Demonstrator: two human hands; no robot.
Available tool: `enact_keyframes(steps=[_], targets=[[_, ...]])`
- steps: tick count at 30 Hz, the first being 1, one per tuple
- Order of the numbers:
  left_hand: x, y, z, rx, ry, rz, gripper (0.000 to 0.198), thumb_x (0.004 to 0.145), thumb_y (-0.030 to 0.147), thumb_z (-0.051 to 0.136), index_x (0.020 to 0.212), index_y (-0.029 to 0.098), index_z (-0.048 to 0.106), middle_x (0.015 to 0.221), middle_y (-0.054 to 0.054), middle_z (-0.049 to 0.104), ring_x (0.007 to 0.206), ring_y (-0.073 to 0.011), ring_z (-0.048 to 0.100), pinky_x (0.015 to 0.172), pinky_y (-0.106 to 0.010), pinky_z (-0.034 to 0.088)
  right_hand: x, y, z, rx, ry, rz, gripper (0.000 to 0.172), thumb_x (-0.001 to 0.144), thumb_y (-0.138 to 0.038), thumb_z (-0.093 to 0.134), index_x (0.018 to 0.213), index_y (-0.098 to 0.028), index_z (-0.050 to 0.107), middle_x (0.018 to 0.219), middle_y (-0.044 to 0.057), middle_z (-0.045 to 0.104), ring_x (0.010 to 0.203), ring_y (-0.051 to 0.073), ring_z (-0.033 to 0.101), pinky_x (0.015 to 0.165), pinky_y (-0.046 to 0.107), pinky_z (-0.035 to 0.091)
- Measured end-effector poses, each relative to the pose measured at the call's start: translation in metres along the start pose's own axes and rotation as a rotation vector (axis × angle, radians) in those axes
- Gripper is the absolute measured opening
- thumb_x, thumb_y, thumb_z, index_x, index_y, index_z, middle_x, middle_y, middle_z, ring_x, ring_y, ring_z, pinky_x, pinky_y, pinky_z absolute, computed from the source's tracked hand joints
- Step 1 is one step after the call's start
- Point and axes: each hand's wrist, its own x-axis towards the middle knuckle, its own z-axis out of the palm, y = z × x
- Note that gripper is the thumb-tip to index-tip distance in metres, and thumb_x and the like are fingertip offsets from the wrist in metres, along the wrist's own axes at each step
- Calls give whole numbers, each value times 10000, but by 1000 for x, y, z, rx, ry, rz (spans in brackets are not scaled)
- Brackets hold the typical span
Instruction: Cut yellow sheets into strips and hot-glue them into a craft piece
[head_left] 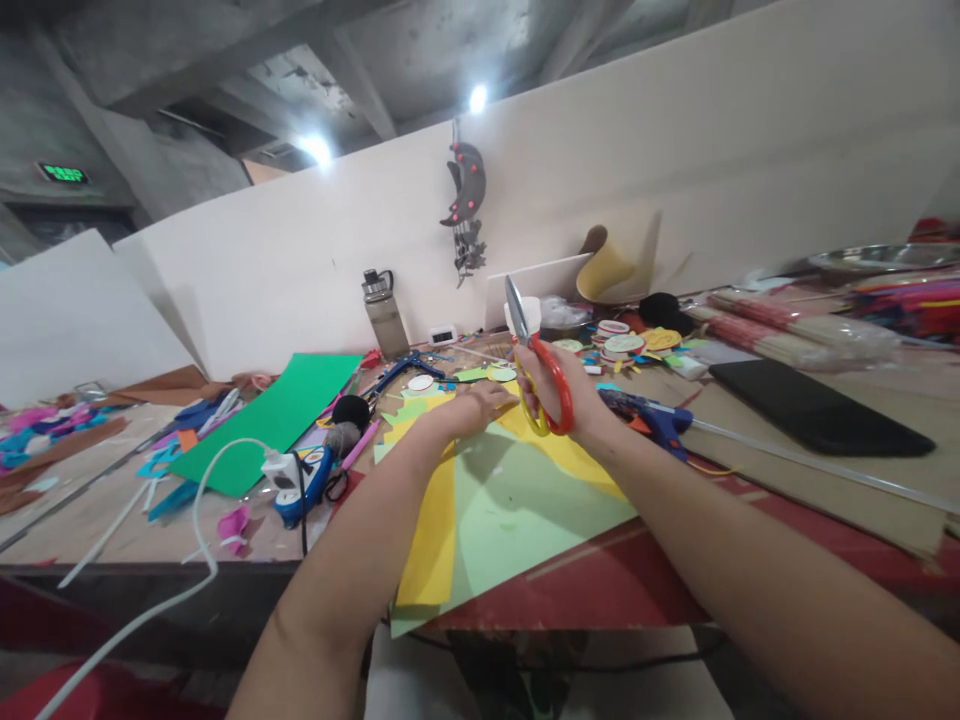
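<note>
My right hand (568, 385) is closed round a pair of scissors (553, 385) with red and yellow handles, the blades together and pointing up. To its left, my left hand (476, 408) lies low over the paper with its fingers stretched to the right; its fingertips are partly hard to make out. Under both hands is a light green sheet (525, 510) on the near edge of the table. Yellow paper (431, 540) lies along its left side, and another yellow piece (566, 450) spreads beneath my right wrist.
A green sheet (289, 420), a blue power strip (307, 490) and its white cable (202, 520) lie left. Rightward are a blue glue gun (656, 418) and a black slab (817, 405). A bottle (385, 315) stands at the back by a white partition (300, 260).
</note>
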Motion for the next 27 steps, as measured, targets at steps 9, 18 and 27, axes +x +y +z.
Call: enact_keyframes(steps=[9, 18, 27], targets=[[-4, -4, -41, 266, 111, -24, 164, 779, 189, 552, 869, 209, 687, 996, -96, 629, 1064, -259, 512, 976, -426, 333, -7, -2, 2, 35, 59, -176, 285, 801, -515, 525, 774, -238, 465, 496, -78, 402, 353, 78, 386, 319, 197, 330], [-23, -25, -71, -407, 958, -329, 85, 727, 255, 634, 771, 183, 641, 758, -22, 640, 714, -132, 570, 745, -261, 446, -16, -8, 4, 63, 120, -305, 232, 839, -470, 507, 872, -242, 483, 533, -75, 398, 379, 84, 392, 359, 211, 336], [-22, -26, -64, -1200, 987, -558, 201, 672, 261, 692, 695, 156, 522, 629, 13, 607, 548, -97, 576, 596, -243, 479, -7, 9, 6, -14, 18, -239, 294, 791, -499, 541, 930, -250, 468, 584, -81, 425, 463, 92, 454, 451, 216, 430]])
